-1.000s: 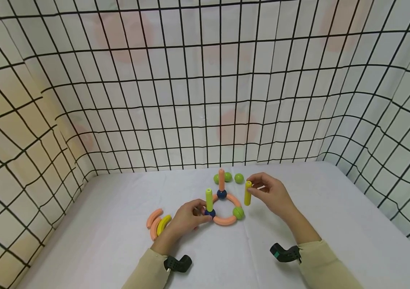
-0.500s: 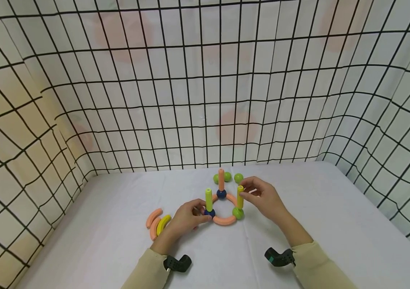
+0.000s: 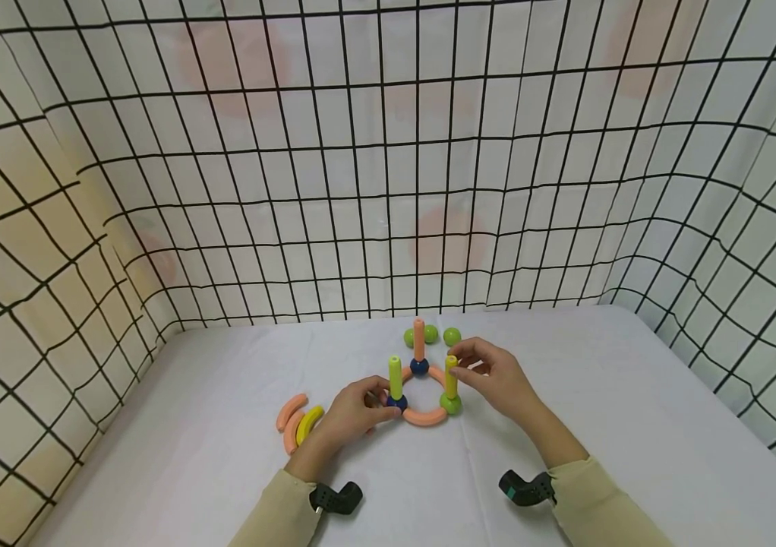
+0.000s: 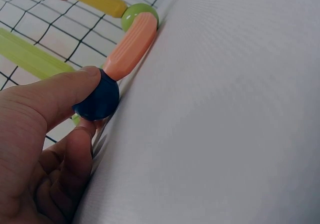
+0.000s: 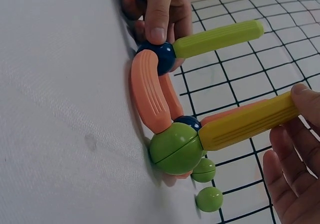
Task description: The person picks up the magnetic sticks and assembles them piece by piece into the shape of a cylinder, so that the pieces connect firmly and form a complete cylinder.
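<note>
A ring of salmon curved rods (image 3: pixel 425 418) and balls lies on the white table. My left hand (image 3: pixel 354 410) pinches the ring's left dark blue ball (image 4: pixel 100 99) between thumb and fingers. From that ball rises a light green rod (image 3: pixel 395 377). On the right, my right hand (image 3: pixel 497 380) grips the upper end of a yellow rod (image 5: pixel 245 124). Its lower end touches the green ball (image 5: pixel 176 148) of the ring, and it stands nearly upright. A salmon straight rod (image 3: pixel 418 339) stands on the back dark blue ball (image 3: pixel 419 368).
Three loose green balls (image 3: pixel 431 334) lie behind the ring. Left of my left forearm are two salmon curved rods (image 3: pixel 291 412) and a yellow curved rod (image 3: pixel 310 425). White walls with a black grid (image 3: pixel 388 175) enclose the table (image 3: pixel 190 456).
My right hand has moved left with the yellow rod and brought its lower end onto the ring's green ball. The left hand has stayed at the blue ball.
</note>
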`<state>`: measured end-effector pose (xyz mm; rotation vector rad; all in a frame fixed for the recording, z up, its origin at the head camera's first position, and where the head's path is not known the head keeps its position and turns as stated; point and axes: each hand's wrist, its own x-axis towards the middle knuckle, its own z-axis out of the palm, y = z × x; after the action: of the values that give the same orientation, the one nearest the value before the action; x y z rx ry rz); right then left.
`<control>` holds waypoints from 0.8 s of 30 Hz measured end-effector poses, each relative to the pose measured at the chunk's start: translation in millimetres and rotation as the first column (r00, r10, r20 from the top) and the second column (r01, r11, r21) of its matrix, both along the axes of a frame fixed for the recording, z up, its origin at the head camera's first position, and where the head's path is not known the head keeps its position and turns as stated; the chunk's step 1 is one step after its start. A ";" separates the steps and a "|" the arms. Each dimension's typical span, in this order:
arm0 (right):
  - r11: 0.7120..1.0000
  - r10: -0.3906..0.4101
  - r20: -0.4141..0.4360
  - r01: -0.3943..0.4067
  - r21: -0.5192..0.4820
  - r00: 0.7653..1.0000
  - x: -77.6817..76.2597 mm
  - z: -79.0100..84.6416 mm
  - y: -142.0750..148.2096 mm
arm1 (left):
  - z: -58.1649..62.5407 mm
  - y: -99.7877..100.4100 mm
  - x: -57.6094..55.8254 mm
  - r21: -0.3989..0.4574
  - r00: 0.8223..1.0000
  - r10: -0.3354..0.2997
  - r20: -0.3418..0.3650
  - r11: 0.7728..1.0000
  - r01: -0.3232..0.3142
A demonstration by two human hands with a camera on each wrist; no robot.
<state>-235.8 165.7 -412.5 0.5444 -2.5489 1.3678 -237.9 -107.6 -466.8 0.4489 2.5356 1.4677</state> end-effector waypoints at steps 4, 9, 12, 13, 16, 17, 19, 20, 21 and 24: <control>1.000 0.000 -0.017 0.000 0.005 1.000 0.7 1.4 1.9 | 0.2 -0.1 0.1 -0.003 1.000 0.000 -0.003 1.000 0.000; 1.000 -0.004 -0.021 0.004 0.001 1.000 -0.3 2.6 4.4 | 0.9 -0.1 0.6 -0.010 1.000 -0.001 -0.010 1.000 0.001; 1.000 0.000 -0.021 0.000 0.003 1.000 -1.3 2.4 5.2 | 1.1 -0.1 0.9 -0.011 1.000 0.000 -0.010 1.000 0.000; 1.000 0.001 -0.021 -0.001 0.001 1.000 -1.6 2.3 5.3 | 1.0 -0.2 0.7 -0.012 1.000 0.000 -0.011 1.000 0.000; 1.000 0.005 -0.020 -0.005 -0.003 1.000 -1.8 2.0 5.4 | 0.8 -0.2 0.6 -0.011 1.000 -0.002 -0.012 1.000 0.001; 1.000 0.005 -0.021 -0.005 -0.003 1.000 -1.9 1.8 5.4 | 0.7 -0.2 0.4 -0.011 1.000 -0.002 -0.012 1.000 0.002; 1.000 0.005 -0.023 -0.005 -0.001 1.000 -2.2 1.3 5.6 | 0.2 -0.3 0.1 -0.012 1.000 -0.003 -0.015 1.000 0.003; 1.000 0.006 -0.023 -0.006 0.000 1.000 -2.3 1.0 5.7 | 0.1 -0.2 0.1 -0.012 1.000 -0.003 -0.015 1.000 0.003; 1.000 0.006 -0.021 -0.006 0.001 1.000 -2.3 0.7 5.8 | -0.1 -0.2 0.0 -0.013 1.000 -0.004 -0.015 1.000 0.004; 1.000 0.010 -0.012 -0.010 0.007 1.000 -2.2 0.3 5.9 | -0.3 -0.1 0.1 -0.015 1.000 -0.005 -0.016 1.000 0.004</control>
<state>-238.0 171.6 -412.2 0.5658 -2.5464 1.3554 -237.9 -107.8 -467.1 0.4661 2.5550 1.4477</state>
